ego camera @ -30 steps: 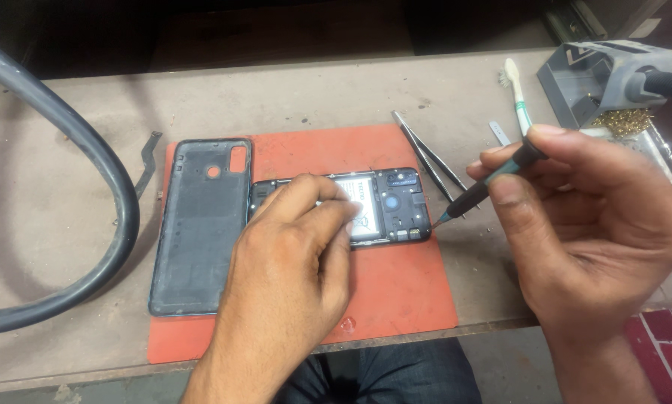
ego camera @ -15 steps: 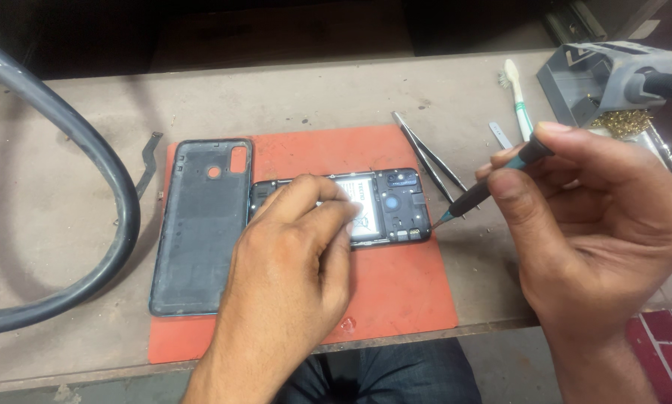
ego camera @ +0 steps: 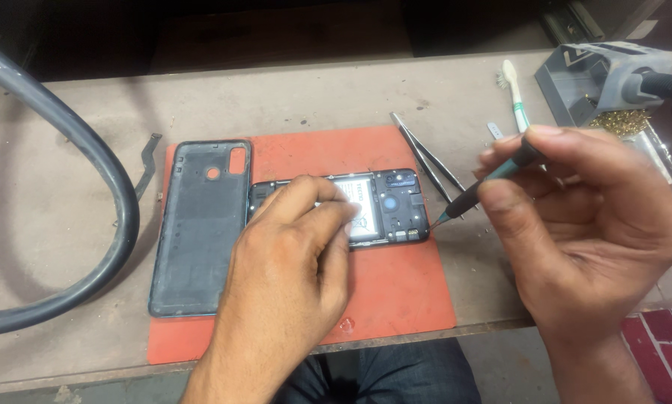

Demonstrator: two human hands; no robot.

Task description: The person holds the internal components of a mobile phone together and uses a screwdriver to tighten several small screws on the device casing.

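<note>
The left hand [ego camera: 291,262] is pressing flat fingers on the opened phone [ego camera: 384,209], steadying it best, while the right hand [ego camera: 582,232] is pinching a screwdriver [ego camera: 485,187] whose tip should be sitting squarely at the phone's edge.

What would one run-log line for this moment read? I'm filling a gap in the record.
left hand: pressing opened black phone | right hand: holding dark slim screwdriver, tip at phone's right edge | surface: orange mat

Bare bench [ego camera: 66,187] is lying open left of the orange mat [ego camera: 396,299], bounded by a thick curving hose [ego camera: 119,217]. To the right, tweezers [ego camera: 425,157], a toothbrush [ego camera: 517,97] and a grey tool stand [ego camera: 597,75] are crowding the approach.
</note>
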